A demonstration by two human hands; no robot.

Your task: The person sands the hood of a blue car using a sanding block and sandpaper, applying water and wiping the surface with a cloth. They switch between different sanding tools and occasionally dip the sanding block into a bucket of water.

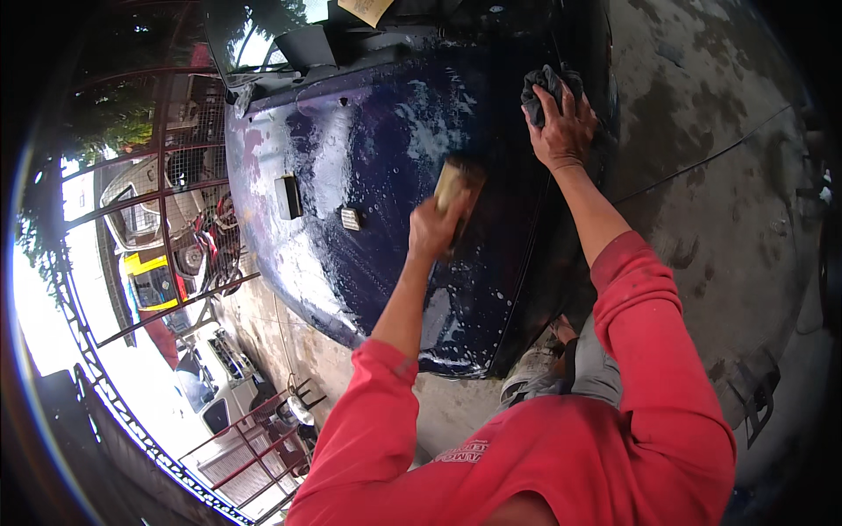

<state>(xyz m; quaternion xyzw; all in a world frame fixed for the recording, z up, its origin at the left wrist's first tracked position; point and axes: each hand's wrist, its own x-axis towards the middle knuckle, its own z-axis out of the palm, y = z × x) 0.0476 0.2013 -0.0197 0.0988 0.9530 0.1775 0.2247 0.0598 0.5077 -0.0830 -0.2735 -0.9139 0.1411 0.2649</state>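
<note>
A wet, dark blue car hood [377,254] with water streaks and pale worn patches spreads out before me. My left hand [432,230] is wrapped round a long tan block [460,180] that looks like a sanding block, pressed to the hood's middle. Hand and block are smeared by motion. Farther off to the right, my right hand [563,131] rests on the edge of the car, its fingers over a crumpled dark grey cloth [545,86].
On the hood's left lie a dark rectangular block [288,197] and a small pale ridged block [351,218]. Tan paper [367,9] lies by the windshield. A red-framed mesh fence [162,175] stands left, vehicles beyond. A thin cable [702,160] crosses the stained concrete floor [702,219].
</note>
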